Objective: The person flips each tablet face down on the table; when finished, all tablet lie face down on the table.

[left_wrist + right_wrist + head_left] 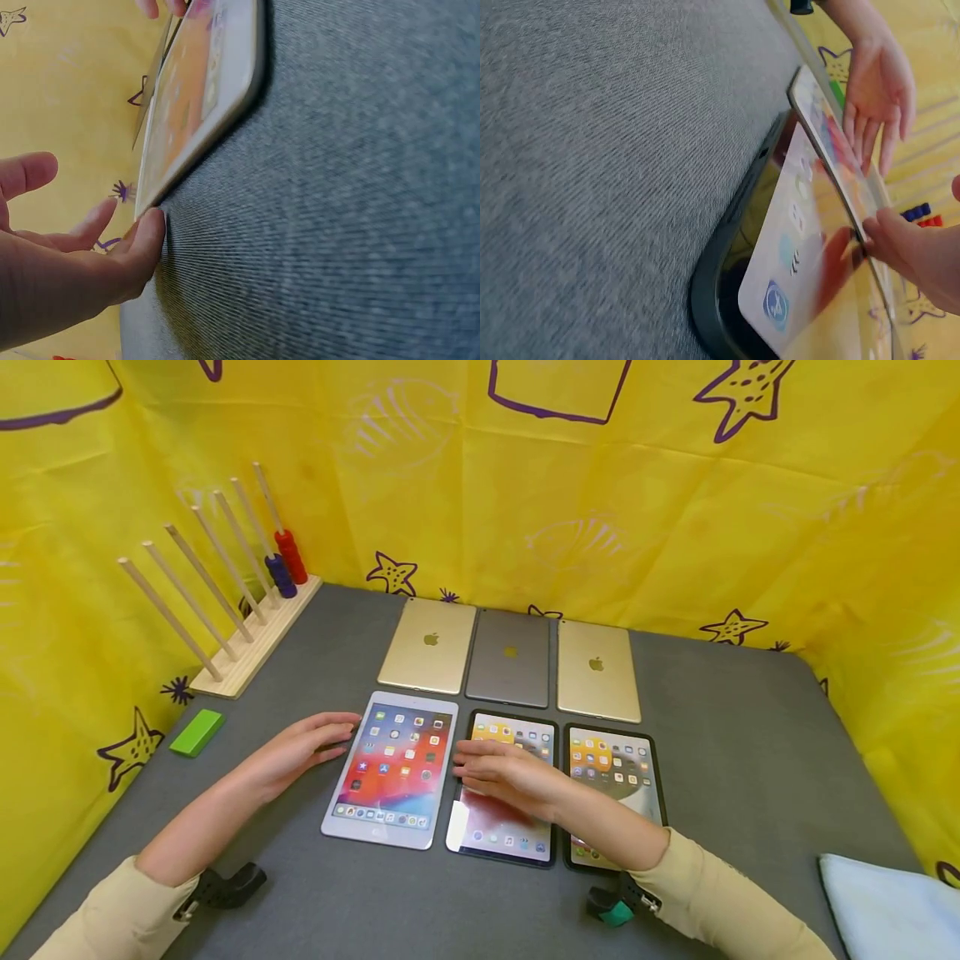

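Observation:
A white-framed tablet (411,841) lies lit, screen up, at the left of the front row. My left hand (306,747) is at its left long edge, fingers extended, the fingertips against or right beside the rim in the left wrist view. Over a black-framed tablet (525,852) in the middle hovers my right hand (517,778), covering part of that screen. In the right wrist view its nearly straight fingertips (885,225) meet the white tablet's (817,112) near edge. A second black-framed tablet (618,768) lies at the right, partly behind my right forearm.
Behind are three tablets lying back up: one gold (427,647), one grey (510,660), another gold (597,672). A wooden peg rack (255,647) with red and blue beads stands at the left, near a green block (197,732). A light blue cloth (885,906) lies front right.

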Action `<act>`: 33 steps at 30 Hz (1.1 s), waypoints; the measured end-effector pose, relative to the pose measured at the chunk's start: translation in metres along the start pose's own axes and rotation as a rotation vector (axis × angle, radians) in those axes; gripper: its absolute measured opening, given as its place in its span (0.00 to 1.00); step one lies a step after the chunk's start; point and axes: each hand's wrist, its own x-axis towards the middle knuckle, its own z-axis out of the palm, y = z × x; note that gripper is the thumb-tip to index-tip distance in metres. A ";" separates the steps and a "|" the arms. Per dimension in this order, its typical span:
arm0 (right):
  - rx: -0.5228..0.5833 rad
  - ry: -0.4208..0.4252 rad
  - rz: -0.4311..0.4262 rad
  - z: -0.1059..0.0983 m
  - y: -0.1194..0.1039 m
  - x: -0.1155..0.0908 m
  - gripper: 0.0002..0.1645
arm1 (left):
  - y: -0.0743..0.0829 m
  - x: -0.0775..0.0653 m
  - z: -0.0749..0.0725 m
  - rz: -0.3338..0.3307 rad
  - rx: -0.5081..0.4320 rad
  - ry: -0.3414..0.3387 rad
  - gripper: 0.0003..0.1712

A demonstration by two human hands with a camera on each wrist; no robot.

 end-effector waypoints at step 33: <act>0.058 0.031 0.037 0.006 0.006 0.009 0.34 | -0.001 0.008 -0.007 -0.082 -0.184 0.051 0.38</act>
